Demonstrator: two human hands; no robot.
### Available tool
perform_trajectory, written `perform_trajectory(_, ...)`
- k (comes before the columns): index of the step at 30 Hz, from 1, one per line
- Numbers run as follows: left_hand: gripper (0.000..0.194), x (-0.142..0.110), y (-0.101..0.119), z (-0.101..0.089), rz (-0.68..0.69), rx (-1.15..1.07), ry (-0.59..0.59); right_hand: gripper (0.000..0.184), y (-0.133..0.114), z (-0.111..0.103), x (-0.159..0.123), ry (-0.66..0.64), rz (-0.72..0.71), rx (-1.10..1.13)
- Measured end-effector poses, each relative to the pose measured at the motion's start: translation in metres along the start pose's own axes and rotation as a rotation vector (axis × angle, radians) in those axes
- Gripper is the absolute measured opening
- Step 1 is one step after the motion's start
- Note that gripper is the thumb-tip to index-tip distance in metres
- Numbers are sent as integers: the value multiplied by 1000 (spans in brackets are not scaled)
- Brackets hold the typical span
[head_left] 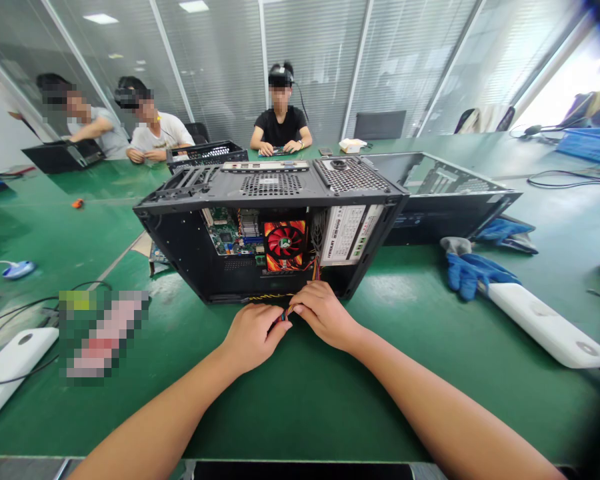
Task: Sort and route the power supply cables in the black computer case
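An open black computer case (180,247) lies before me on the green table, its inside facing me. Within it show a motherboard (223,235), a red and black cooling fan (285,241) and a labelled power supply (349,233). A bundle of coloured power cables (316,270) hangs from the power supply side toward me. My left hand (250,333) is closed around the cable bundle just in front of the case's lower edge. My right hand (325,313) pinches the same cables, close beside the left. The cable ends are hidden by my fingers.
Behind the case on the right stands another black case (430,217). Blue gloves (473,270) and a white power strip (550,323) lie right; another white strip (17,373) and black cables lie left. Several people sit across the table (300,413), one handling a circuit board (279,151).
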State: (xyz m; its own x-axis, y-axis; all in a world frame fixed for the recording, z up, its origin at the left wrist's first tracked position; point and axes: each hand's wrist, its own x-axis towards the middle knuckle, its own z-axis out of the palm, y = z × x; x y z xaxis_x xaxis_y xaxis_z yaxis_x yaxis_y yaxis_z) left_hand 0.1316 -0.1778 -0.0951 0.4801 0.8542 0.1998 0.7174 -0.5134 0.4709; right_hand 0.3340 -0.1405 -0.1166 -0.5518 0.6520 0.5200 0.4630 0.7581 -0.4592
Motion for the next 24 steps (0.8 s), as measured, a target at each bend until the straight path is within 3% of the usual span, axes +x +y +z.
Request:
perform_trajectory(7, 39, 2, -6, -3, -362, -881, -293, 20, 0, 3, -2, 30, -57, -55)
perform_trajectory(12, 51, 2, -9, -5, -462, -1112, -383, 21, -1, 1, -2, 54, -94, -69)
perform_trajectory(18, 42, 5, -8, -4, -419, -916, -349, 22, 1, 2, -2, 23, -64, -64)
perform_trajectory(24, 35, 3, -2, -4, -150, -275, -127, 22, 1, 0, 0, -27, -23, -58)
